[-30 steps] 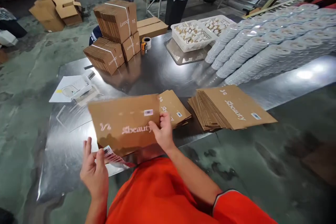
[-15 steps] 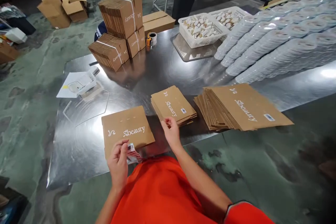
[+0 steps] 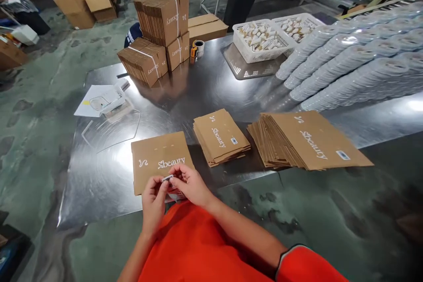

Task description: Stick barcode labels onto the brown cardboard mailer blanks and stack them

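My left hand (image 3: 153,205) pinches a strip of barcode labels (image 3: 176,193) with red and white markings. At the strip's upper edge, the thumb and fingers of my right hand (image 3: 192,186) are closed on a small white label (image 3: 168,178). Both hands are over the near edge of a flat brown cardboard mailer (image 3: 158,145) printed "beauty", partly covering it. Right of it lies a small stack of mailers (image 3: 222,135) with a label on the top one. A larger fanned stack (image 3: 307,139) lies farther right, its top mailer labelled too.
Strapped carton bundles (image 3: 161,15) stand at the back of the metal table (image 3: 205,83), beside a tape roll (image 3: 198,46). White baskets (image 3: 259,50) hold small items. Stacked plastic-wrapped rolls (image 3: 357,59) fill the right. Papers and a clear holder (image 3: 102,99) lie left.
My right hand has moved left from the small mailer stack to the label strip and now pinches at it. My left hand keeps hold of the strip. The view has shifted slightly.
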A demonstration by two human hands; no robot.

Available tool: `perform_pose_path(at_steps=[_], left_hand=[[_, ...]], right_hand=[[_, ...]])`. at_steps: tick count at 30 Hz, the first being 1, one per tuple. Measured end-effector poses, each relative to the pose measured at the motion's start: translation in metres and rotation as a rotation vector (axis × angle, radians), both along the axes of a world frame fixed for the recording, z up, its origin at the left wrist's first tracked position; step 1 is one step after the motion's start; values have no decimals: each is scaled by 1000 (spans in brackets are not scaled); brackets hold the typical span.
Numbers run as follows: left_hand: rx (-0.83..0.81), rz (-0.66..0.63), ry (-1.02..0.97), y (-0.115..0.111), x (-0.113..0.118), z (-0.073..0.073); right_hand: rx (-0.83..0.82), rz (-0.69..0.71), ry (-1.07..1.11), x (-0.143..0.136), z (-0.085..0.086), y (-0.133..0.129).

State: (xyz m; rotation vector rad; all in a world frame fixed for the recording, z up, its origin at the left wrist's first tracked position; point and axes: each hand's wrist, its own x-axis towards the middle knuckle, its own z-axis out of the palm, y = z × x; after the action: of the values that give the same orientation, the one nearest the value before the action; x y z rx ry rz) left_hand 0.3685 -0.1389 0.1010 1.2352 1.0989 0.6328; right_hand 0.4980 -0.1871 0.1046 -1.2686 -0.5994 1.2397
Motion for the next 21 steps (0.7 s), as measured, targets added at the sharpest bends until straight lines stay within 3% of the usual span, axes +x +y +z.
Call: perform_pose_path(at_steps=[6, 11, 15, 18, 21], left_hand=[[147, -13, 132, -2, 6, -7], [261, 69, 290, -5, 6, -13], [235, 105, 307, 1, 1, -23], [110, 62, 245, 14, -1, -33], [7, 8, 221, 26, 0, -41]], right_hand=[[-8, -56, -154, -7, -3, 4], [-25, -147, -163, -1, -11, 10], [-95, -349, -416, 36, -43, 30], [-189, -329, -521, 65, -70, 52], [-260, -283, -531, 77, -89, 69]])
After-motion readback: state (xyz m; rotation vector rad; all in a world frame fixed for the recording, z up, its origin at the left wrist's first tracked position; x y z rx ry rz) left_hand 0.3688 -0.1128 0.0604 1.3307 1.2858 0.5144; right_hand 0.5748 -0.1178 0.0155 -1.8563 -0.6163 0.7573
